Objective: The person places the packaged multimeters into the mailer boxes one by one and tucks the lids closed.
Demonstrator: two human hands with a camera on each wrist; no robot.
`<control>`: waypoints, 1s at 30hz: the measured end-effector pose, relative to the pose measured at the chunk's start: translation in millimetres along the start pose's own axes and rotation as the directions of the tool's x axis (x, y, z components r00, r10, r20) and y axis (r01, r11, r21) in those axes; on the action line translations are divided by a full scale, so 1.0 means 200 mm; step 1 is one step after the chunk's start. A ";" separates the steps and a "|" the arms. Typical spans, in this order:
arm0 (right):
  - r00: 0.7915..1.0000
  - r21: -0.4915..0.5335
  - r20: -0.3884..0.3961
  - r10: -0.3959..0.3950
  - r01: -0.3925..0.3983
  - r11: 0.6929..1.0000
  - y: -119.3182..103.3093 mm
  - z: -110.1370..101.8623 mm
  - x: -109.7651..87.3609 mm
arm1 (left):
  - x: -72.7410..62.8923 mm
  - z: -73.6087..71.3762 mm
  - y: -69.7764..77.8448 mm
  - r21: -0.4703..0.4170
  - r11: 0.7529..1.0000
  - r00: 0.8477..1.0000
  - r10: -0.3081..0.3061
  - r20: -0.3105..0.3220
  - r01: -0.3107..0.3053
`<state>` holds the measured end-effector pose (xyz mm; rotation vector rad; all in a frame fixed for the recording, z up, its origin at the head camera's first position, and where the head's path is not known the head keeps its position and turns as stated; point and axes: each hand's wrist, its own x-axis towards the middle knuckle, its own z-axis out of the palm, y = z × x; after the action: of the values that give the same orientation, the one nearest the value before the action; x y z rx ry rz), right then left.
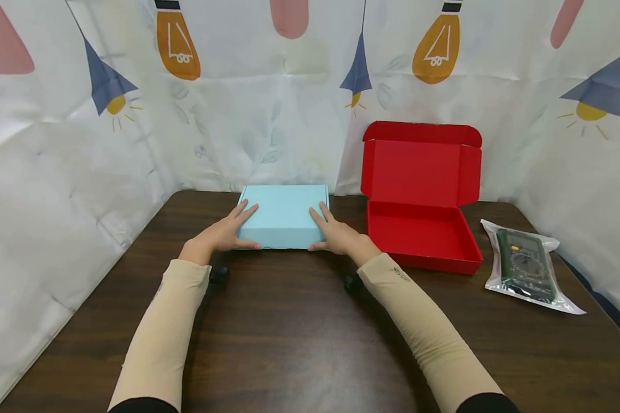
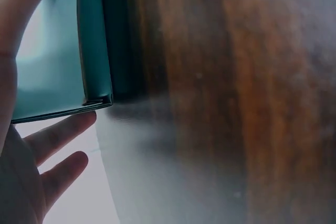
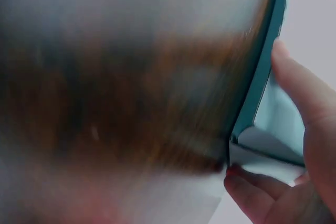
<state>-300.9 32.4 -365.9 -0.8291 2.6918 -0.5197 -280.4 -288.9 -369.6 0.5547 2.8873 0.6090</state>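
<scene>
Both hands frame the light blue box (image 1: 283, 209), closed at the far middle of the dark wooden table (image 1: 289, 344) — left hand (image 1: 224, 232) at its left end, right hand (image 1: 341, 235) at its right. Fingers are spread wide and mostly straight, touching the top and ends, thumbs against the near side. Right of it stands a red box (image 1: 418, 232), its lid (image 1: 415, 172) raised; farther right lies a dark green meter (image 1: 526, 264) in a clear pouch (image 1: 565, 304) — markings too small to read, like the dark lettering (image 1: 400, 274) on the right sleeve (image 1: 423, 327)
</scene>
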 end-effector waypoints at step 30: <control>1.000 -0.063 -0.018 0.005 -0.006 0.998 0.01 0.01 0.05 | 0.01 0.03 0.00 0.003 1.000 1.000 -0.007 -0.019 0.007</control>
<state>-309.1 27.7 -369.9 -0.8375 2.7386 -0.4452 -280.9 -285.9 -374.3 0.5418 2.9075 0.6119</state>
